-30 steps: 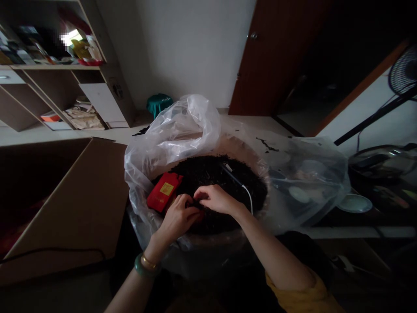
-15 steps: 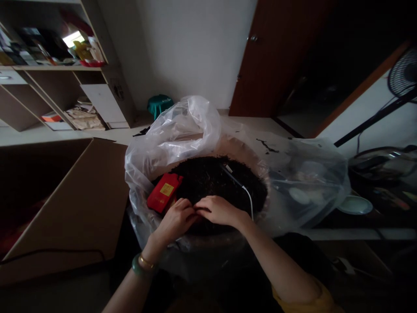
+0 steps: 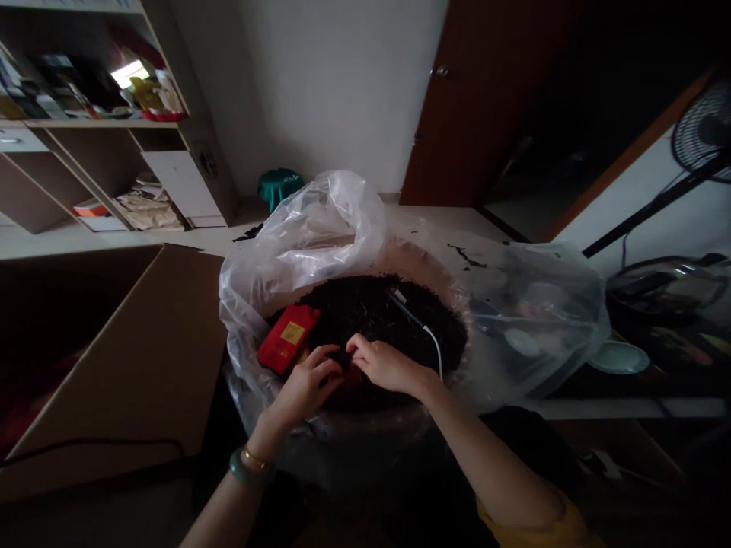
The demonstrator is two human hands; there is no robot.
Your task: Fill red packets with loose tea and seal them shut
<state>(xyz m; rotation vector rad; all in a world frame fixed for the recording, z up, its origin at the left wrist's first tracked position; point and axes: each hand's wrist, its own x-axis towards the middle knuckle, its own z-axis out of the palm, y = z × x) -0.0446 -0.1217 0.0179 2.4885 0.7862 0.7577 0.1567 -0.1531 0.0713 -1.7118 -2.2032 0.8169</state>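
Dark loose leaves, apparently dried tea [image 3: 365,304], fill a round tub [image 3: 419,262] lined with clear plastic. My left hand [image 3: 310,382] is at the near side of the leaves, fingers curled and closed on the rim of a dark red bag [image 3: 347,390]. Facing it, my right hand [image 3: 385,367] pinches the other side of that bag; its lower part is dim and partly hidden. Just beyond my left hand, a red packet with a yellow label [image 3: 288,337] lies on the leaves. A dark slim device [image 3: 406,308] with a white cord rests at the right.
An open cardboard box [image 3: 126,365] stands at the left. Clear plastic [image 3: 343,202] bunches up behind the tub and spreads right, near a pale dish [image 3: 620,358]. Shelves [image 3: 108,125], a green bin [image 3: 279,186], a brown door [image 3: 474,99] and a fan [image 3: 705,133] stand farther off.
My fingertips were together; now they have parted slightly, with a dark gap between them over the red bag. The packet and the corded device have stayed in place.
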